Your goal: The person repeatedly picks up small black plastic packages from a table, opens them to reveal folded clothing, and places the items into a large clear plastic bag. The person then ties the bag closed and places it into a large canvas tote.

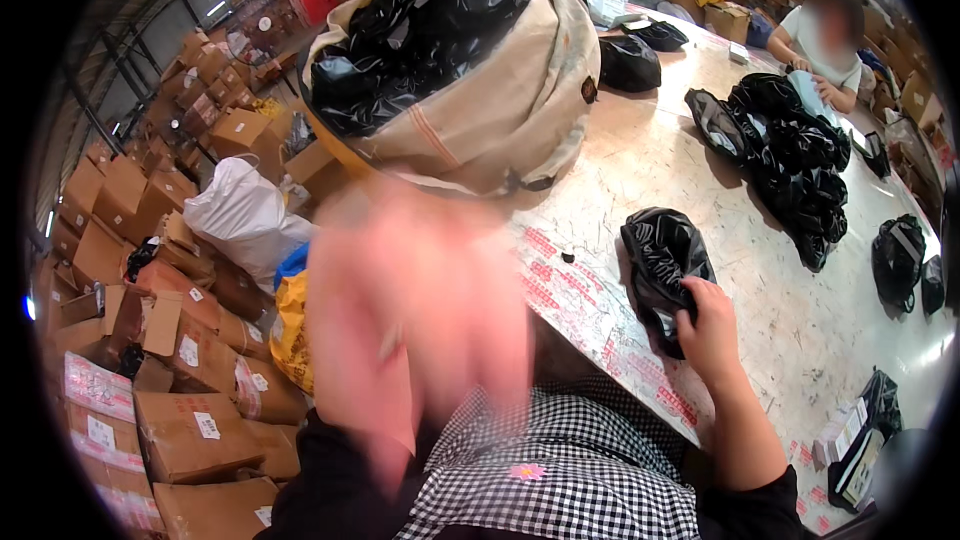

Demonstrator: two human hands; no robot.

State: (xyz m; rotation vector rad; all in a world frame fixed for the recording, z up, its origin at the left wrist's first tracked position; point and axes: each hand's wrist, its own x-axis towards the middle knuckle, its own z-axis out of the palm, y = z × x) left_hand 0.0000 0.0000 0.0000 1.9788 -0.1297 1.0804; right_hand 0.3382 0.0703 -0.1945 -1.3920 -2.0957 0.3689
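Note:
My right hand [714, 332] grips the near edge of a crumpled black plastic bag [664, 248], thumb and fingers closed on it. The bag rests on the table near its front edge, and whatever it may contain is hidden. Raised close to the camera, my left hand [420, 285] is smeared by motion, so its fingers cannot be read. Behind it stands a large beige fabric sack [500, 130] with a yellow rim, filled with shiny black plastic bags [420, 40].
The pale, scuffed table [600, 180] carries a heap of black bags [790, 140] and small boxes [840, 432] at the right. A co-worker [825, 40] handles something across the table. Cardboard boxes [200, 430] and a white sack [240, 215] crowd the left.

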